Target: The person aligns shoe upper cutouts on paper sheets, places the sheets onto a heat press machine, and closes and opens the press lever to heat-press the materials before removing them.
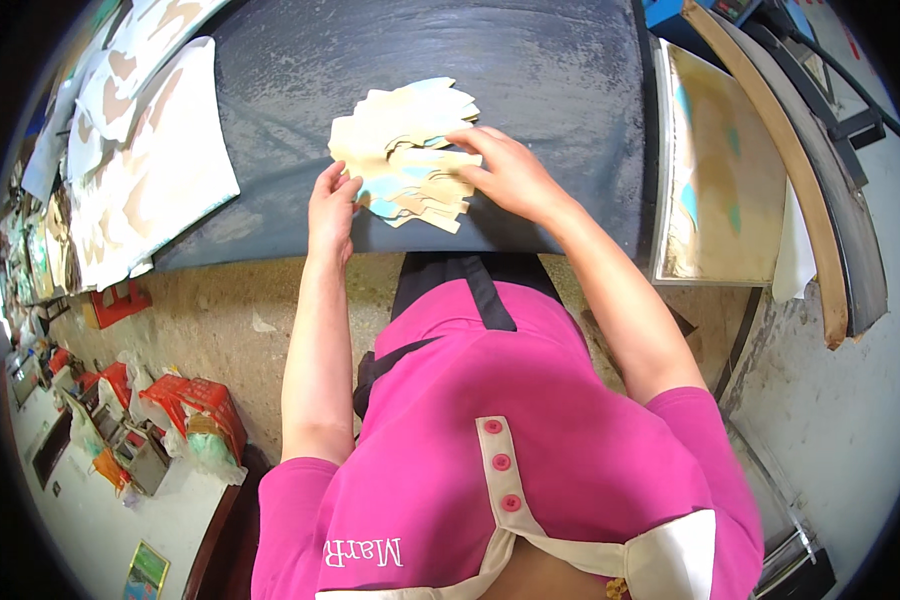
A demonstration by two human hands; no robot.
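A loose pile of thin, flat cut pieces (405,150), cream with pale blue patches and wavy edges, lies fanned out on a dark grey table (550,70). My left hand (332,208) is at the pile's lower left, its fingers and thumb bent around the edge of the pieces. At the right side, my right hand (515,175) grips the ends of the pieces, thumb below and fingers above. Some fingertips are hidden by the pieces. The material of the pieces I cannot tell for sure.
White sheets with tan cut-out shapes (165,170) cover the table's left end. On the right stand a tan board (725,170) and a curved brown-edged panel (800,150). Red baskets (205,405) and plastic bags sit on a white surface at lower left.
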